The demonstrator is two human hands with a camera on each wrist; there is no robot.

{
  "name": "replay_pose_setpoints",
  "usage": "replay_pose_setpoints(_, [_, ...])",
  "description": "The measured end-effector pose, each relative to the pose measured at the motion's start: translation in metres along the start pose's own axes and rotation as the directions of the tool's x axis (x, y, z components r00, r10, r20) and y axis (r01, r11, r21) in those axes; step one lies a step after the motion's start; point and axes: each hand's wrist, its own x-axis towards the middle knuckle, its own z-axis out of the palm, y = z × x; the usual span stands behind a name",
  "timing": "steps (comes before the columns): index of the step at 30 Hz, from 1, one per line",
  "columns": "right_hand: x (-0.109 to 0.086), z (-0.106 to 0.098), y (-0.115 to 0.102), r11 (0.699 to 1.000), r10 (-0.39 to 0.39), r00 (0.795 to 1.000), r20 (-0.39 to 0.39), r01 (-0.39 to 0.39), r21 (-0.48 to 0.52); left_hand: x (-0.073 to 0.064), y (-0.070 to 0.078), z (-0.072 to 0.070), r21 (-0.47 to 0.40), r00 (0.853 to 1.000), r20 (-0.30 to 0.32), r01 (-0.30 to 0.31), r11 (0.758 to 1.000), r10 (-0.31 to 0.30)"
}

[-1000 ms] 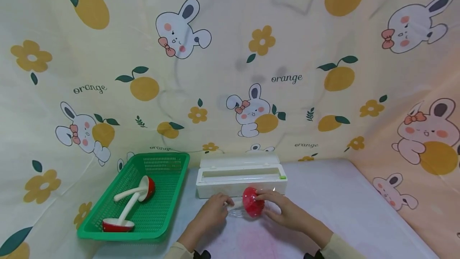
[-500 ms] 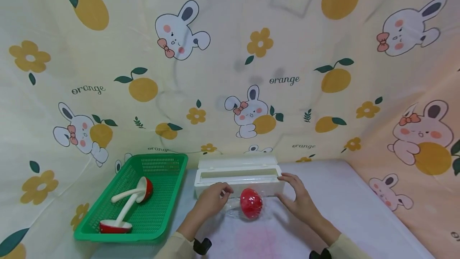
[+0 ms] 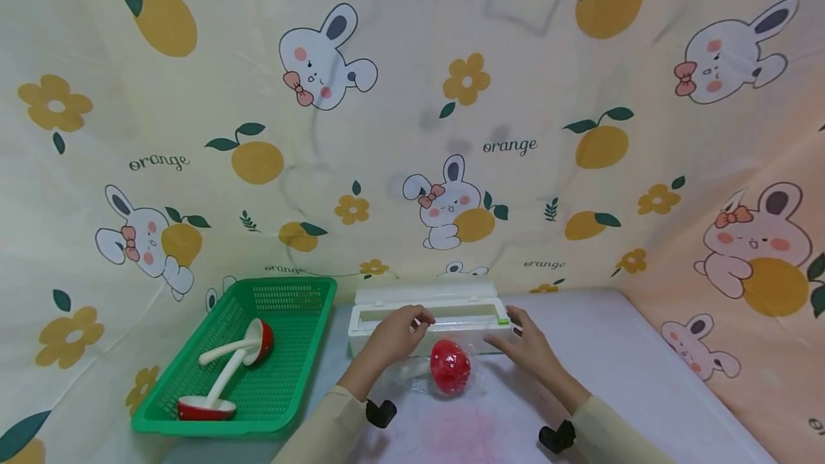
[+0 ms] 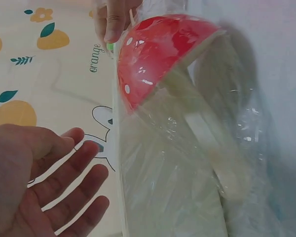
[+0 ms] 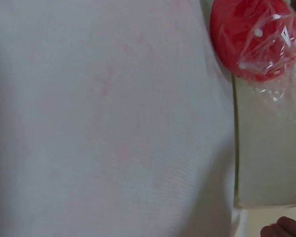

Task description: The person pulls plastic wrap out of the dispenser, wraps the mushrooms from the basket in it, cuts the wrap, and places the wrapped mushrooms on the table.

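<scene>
A toy mushroom [image 3: 450,366] with a red, white-dotted cap and pale stem lies on its side in front of the white cling film box [image 3: 422,341]. Clear film [image 4: 172,163] covers the mushroom and reaches over the box's front. My left hand [image 3: 398,335] hovers above the box, its fingers loosely bent and nothing seen between them. At the box's right end is my right hand [image 3: 533,349], fingertips close by the green slider [image 3: 503,321] and thumb by the front wall. Whether those fingertips touch the slider is unclear. The raised lid [image 3: 425,291] stands behind the box.
On the left a green basket [image 3: 309,378] holds two more mushrooms [image 3: 208,407] with red caps and white stems. A white cloth with a pink stain [image 3: 457,435] covers the table. Behind it hangs a printed curtain [image 3: 387,127].
Both hands have let go of the wrapped mushroom. The left hand has risen and moved right over the box; the right hand has gone to the box's right end, uncovering the slider.
</scene>
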Motion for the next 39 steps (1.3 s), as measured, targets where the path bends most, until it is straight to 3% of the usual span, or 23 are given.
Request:
replay_pose_setpoints(8, [0.014, 0.010, 0.007, 0.998, 0.057, 0.998, -0.007, -0.057, 0.014, 0.024, 0.006, 0.002, -0.055, 0.999, 0.039, -0.015, 0.998, 0.017])
replay_pose_setpoints(17, [0.017, 0.007, 0.017, 0.997, 0.001, 1.000, 0.004, -0.001, 0.083, 0.050, 0.025, 0.017, -0.182, 0.994, 0.088, -0.043, 0.982, 0.060])
replay_pose_setpoints(24, [0.016, 0.005, 0.022, 0.989, -0.004, 1.000, 0.019, 0.001, 0.151, 0.063, 0.035, 0.037, -0.269, 0.991, 0.108, -0.043, 0.962, 0.074])
replay_pose_setpoints(30, [0.016, 0.004, 0.022, 0.991, 0.012, 1.000, 0.024, -0.015, 0.135, 0.074, 0.042, 0.051, -0.322, 0.993, 0.094, -0.036, 0.946, 0.070])
replay_pose_setpoints(35, [0.017, 0.003, 0.025, 0.991, -0.003, 1.000, 0.020, 0.001, 0.131, 0.079, 0.044, 0.058, -0.373, 0.994, 0.098, -0.007, 0.928, 0.047])
replay_pose_setpoints(39, [0.018, 0.004, 0.027, 0.988, -0.028, 1.000, 0.011, 0.026, 0.151, 0.082, 0.042, 0.064, -0.376, 0.994, 0.097, -0.008, 0.927, 0.048])
